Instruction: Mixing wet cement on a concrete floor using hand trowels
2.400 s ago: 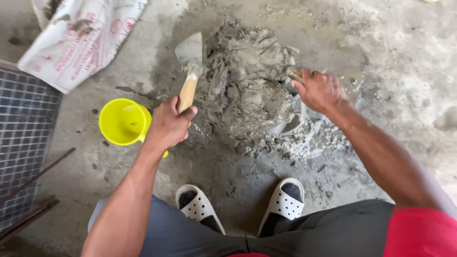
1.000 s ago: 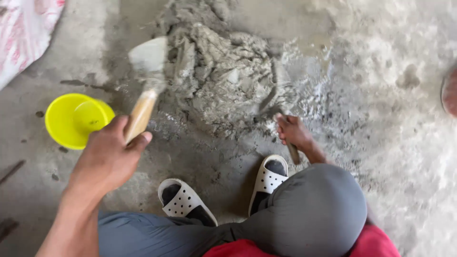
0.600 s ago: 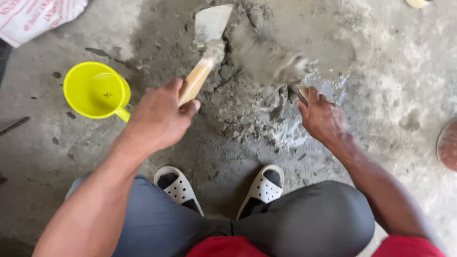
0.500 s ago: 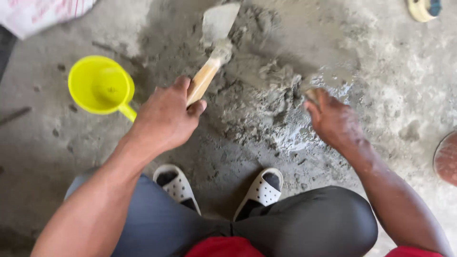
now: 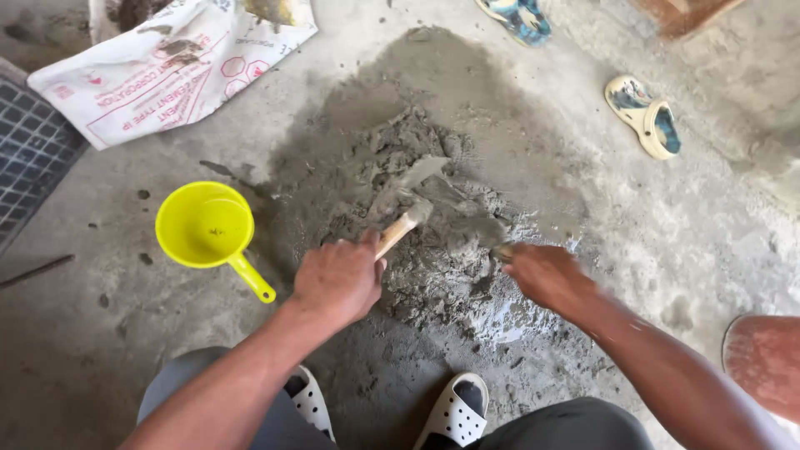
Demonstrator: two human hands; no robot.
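Just right of the yellow scoop (image 5: pixel 207 225), the wet mortar heap (image 5: pixel 433 242) looks heavy and sticky — the left hand (image 5: pixel 337 279) clamps one trowel's (image 5: pixel 414 179) wooden handle, the right hand (image 5: pixel 546 275) seemingly grips a second, mostly buried trowel (image 5: pixel 475 231).

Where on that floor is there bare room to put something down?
Bare concrete lies between the yellow scoop and the white sack, and right of the mortar pile, below the sandal. The middle is crowded: left hand and right hand each work a trowel there.
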